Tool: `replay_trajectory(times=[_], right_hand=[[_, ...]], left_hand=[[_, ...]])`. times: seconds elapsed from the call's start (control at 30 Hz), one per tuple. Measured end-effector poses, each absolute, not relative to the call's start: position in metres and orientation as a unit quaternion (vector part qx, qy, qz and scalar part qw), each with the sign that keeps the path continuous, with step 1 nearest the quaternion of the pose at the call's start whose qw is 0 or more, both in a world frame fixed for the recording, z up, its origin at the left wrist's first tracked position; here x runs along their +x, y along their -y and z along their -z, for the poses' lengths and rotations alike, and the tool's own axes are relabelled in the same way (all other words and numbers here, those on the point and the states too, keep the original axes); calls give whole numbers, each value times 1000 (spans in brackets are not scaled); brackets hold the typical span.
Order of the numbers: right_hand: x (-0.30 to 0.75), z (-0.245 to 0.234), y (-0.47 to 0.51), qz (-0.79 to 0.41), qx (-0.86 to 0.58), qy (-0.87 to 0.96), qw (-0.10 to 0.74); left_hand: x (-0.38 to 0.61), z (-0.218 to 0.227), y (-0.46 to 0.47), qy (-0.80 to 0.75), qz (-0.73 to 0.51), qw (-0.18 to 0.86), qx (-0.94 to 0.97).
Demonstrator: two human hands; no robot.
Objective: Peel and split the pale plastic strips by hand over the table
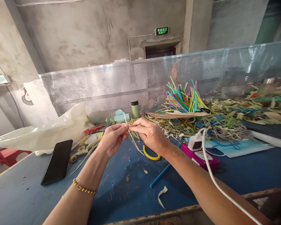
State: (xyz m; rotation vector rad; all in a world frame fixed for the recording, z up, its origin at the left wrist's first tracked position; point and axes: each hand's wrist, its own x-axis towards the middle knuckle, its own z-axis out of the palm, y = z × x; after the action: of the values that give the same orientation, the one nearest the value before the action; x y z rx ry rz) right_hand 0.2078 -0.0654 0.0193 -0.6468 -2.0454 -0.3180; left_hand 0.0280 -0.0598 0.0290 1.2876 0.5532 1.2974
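My left hand (114, 139) pinches a thin pale strip (125, 118), which looks like dried plant fibre, between thumb and fingertips. One end of it stands up above the thumb. Thin strands (136, 143) hang below the fingers toward the table. My right hand (151, 132) meets the left one at the fingertips, its fingers closed on the same pale material; their exact hold is partly hidden. Under the right hand lies a curved yellow piece (151, 155). A blue stick (162, 175) rests on the tabletop below the right forearm.
A black phone (57, 162) lies on the blue table (117, 200) at left, near a plastic bag (61, 128). Behind stand a green bottle (135, 110) and a bundle of coloured stems (184, 97). At right, a purple power strip (208, 159) trails a white cable (213, 175).
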Motion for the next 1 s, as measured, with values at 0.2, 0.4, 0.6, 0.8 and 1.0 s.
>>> replay_trajectory(times=[0.2,0.4,0.6,0.8,1.0], right_hand=[[207,-18,65,114,-269,839,458],[203,-20,74,162,-258,842,445],[199,-20,80,282,-261,855,348],[190,-16,85,394,-227,839,299],[186,-15,85,313,-226,853,351]], left_hand=[[25,-29,57,-254,-549,576,550],[22,-28,54,-271,-558,557,551],[23,-28,55,-293,-543,571,542],[23,-27,55,-295,-519,593,541],[24,-27,57,-309,-516,592,537]])
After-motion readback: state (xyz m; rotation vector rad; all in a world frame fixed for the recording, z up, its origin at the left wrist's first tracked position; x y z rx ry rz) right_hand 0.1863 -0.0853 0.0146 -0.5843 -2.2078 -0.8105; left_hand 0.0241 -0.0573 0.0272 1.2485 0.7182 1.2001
